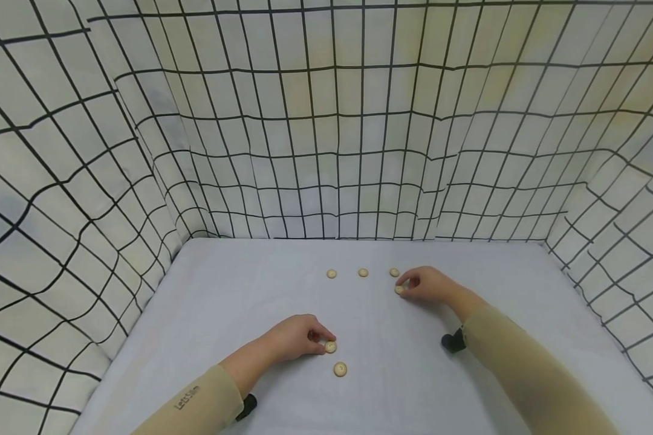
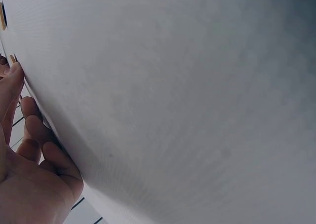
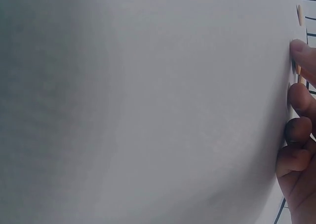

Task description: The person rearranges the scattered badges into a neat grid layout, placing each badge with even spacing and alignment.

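Note:
My left hand (image 1: 299,338) pinches a round cream button (image 1: 331,347) between thumb and forefinger, low over the white table. A second button (image 1: 340,369) lies just nearer to me, beside those fingertips. Farther back, on the right, my right hand (image 1: 427,285) has its thumb and forefinger at the edges of another button (image 1: 399,290). That one sits just in front of the right end of a row of three: a left button (image 1: 332,273), a middle button (image 1: 363,272) and a right button (image 1: 394,272). Both wrist views catch the hands (image 2: 37,179) only at the side.
A smooth white cloth (image 1: 212,290) covers the table. White walls with a black grid (image 1: 305,151) enclose it at the back and both sides. Dark wrist cameras (image 1: 454,341) hang under the tan sleeves (image 1: 522,362).

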Tool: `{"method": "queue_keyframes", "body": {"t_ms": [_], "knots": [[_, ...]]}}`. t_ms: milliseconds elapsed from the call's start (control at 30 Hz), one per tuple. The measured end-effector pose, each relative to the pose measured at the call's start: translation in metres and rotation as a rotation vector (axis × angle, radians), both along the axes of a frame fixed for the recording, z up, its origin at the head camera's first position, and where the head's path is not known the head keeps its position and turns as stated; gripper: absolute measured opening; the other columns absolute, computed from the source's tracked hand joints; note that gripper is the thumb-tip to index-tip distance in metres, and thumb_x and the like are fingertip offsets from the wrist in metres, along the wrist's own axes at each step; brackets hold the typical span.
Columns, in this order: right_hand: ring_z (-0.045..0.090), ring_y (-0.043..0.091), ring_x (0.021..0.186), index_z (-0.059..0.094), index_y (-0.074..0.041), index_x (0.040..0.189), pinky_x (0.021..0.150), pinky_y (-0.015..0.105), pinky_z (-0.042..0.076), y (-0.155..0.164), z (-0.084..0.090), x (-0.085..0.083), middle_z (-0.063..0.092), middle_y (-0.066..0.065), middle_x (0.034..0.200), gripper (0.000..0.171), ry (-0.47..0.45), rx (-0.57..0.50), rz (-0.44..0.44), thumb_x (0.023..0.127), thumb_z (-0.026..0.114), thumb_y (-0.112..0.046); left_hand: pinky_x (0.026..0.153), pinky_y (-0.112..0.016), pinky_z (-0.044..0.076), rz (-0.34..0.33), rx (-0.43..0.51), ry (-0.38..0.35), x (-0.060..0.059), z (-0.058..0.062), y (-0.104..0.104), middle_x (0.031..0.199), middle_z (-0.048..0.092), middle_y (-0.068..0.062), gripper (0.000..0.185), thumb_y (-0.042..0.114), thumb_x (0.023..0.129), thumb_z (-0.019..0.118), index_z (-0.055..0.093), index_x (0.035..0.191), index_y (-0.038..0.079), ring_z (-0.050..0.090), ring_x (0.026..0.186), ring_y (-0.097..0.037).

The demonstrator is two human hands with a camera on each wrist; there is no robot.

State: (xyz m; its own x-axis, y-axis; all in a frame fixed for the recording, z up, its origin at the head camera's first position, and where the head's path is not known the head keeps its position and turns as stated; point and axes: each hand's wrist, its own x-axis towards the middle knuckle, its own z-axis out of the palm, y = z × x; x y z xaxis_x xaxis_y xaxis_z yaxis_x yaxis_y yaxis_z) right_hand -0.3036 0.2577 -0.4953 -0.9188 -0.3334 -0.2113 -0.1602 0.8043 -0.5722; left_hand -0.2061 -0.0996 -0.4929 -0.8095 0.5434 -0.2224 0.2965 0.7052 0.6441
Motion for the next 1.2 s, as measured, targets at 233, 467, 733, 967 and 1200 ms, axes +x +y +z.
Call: {"method": "queue_keyframes", "body": {"t_ms": [233, 467, 733, 967, 1200], "knots": [[0.052, 0.019, 0.083, 0.075, -0.021, 0.111, 0.071, 0.034, 0.043, -0.0011, 0.0012, 0.0009, 0.059, 0.001, 0.088, 0.026, -0.016, -0.003, -0.019, 0.085, 0.079, -0.025, 0.073, -0.029, 0.043, 0.004, -0.006, 0.006, 0.0002, 0.0011, 0.0006, 0.085, 0.056, 0.011, 0.022, 0.020, 0.086, 0.078, 0.078, 0.108, 0.024, 0.050, 0.079, -0.010], [0.052, 0.020, 0.085, 0.076, -0.022, 0.111, 0.073, 0.035, 0.043, -0.0008, 0.0013, 0.0010, 0.060, 0.001, 0.089, 0.027, -0.028, -0.004, -0.020, 0.085, 0.079, -0.027, 0.072, -0.028, 0.044, 0.001, -0.010, 0.016, 0.0002, 0.0011, 0.0003, 0.084, 0.056, 0.011, 0.022, 0.020, 0.086, 0.078, 0.078, 0.108, 0.024, 0.050, 0.079, -0.009], [0.053, 0.019, 0.089, 0.076, -0.023, 0.115, 0.077, 0.036, 0.045, 0.0017, 0.0011, -0.0011, 0.063, 0.000, 0.095, 0.030, -0.032, -0.010, -0.003, 0.086, 0.078, -0.029, 0.073, -0.029, 0.044, -0.002, -0.005, 0.010, 0.0000, 0.0003, -0.0001, 0.085, 0.056, 0.011, 0.022, 0.020, 0.086, 0.078, 0.078, 0.107, 0.024, 0.051, 0.080, -0.009], [0.054, 0.018, 0.091, 0.076, -0.026, 0.113, 0.081, 0.036, 0.046, 0.0035, -0.0012, -0.0020, 0.064, -0.001, 0.098, 0.028, -0.040, -0.010, -0.022, 0.085, 0.079, -0.029, 0.073, -0.029, 0.044, 0.001, -0.015, 0.002, -0.0012, -0.0010, -0.0001, 0.085, 0.056, 0.011, 0.022, 0.021, 0.086, 0.078, 0.078, 0.108, 0.025, 0.051, 0.080, -0.009], [0.054, 0.020, 0.094, 0.075, -0.023, 0.115, 0.084, 0.040, 0.046, 0.0026, 0.0017, 0.0000, 0.064, 0.000, 0.102, 0.029, -0.040, -0.004, -0.014, 0.087, 0.077, -0.029, 0.073, -0.030, 0.043, 0.013, -0.010, -0.013, -0.0005, 0.0010, 0.0011, 0.085, 0.056, 0.009, 0.022, 0.020, 0.086, 0.078, 0.078, 0.107, 0.025, 0.050, 0.080, -0.011]]}}
